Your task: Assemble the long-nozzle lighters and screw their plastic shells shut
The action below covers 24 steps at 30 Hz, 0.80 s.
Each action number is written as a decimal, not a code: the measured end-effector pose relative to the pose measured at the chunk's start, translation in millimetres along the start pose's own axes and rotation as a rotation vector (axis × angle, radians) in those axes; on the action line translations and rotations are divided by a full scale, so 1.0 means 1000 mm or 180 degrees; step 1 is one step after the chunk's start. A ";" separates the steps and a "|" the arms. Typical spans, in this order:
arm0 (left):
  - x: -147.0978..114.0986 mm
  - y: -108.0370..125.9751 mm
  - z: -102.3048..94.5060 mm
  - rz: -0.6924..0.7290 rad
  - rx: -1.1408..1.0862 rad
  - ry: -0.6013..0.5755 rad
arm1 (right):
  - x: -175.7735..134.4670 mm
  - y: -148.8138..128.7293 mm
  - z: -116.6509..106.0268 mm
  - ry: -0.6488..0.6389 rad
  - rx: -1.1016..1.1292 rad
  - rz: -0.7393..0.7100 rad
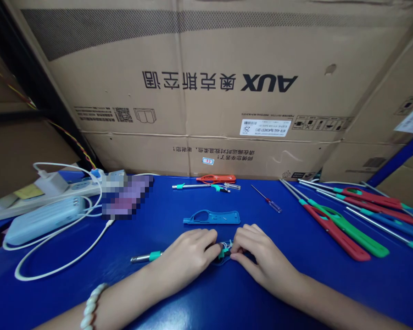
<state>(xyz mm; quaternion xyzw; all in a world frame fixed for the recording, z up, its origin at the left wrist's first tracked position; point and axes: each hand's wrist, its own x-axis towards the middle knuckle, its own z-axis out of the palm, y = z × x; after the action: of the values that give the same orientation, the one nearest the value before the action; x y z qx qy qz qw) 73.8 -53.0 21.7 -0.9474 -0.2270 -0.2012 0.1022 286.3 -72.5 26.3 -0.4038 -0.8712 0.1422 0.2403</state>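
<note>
Brown cardboard point(192, 50), printed with an upside-down AUX, is standing behind the loose blue half-shell point(211, 219). Blue tabletop point(179, 302) is stretching out beneath and around that half-shell. Just in front of it, the left hand point(192, 252) is pinching a lighter assembly point(223, 263) between thumb and curled fingers, its metal tube point(139, 259) poking out to the half-shell's left. Beside it, the right hand point(258, 252) is pinching at the assembly's right end, near some white wires point(224, 245); exactly which part its fingertips are gripping, I cannot tell. Well right of the half-shell, several long lighters, among them a green lighter point(358, 230), are lying bunched. Far to its left, a pale blue power bank point(44, 221) is resting. Behind it, an orange shell point(220, 178) is lying, and behind its right end, a screwdriver point(272, 204).
</note>
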 end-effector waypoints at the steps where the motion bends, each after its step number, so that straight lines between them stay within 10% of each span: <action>1: 0.000 0.000 0.000 -0.0002 -0.0031 0.0014 | 0.000 0.000 -0.001 -0.0029 -0.0028 -0.0011; 14: 0.000 -0.003 -0.022 0.0130 -0.0364 -0.0202 | -0.001 -0.004 -0.011 -0.0347 -0.0495 -0.0403; 24: 0.003 -0.023 -0.031 -0.1115 -0.1721 -0.0380 | -0.002 -0.004 -0.009 -0.0352 -0.0415 -0.0322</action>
<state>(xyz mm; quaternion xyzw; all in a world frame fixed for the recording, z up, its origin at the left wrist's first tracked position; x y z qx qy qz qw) 54.9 -40.9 52.9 -0.8969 -0.3305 -0.2129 -0.2027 289.9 -75.5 35.4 -0.3656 -0.9098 0.0949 0.1718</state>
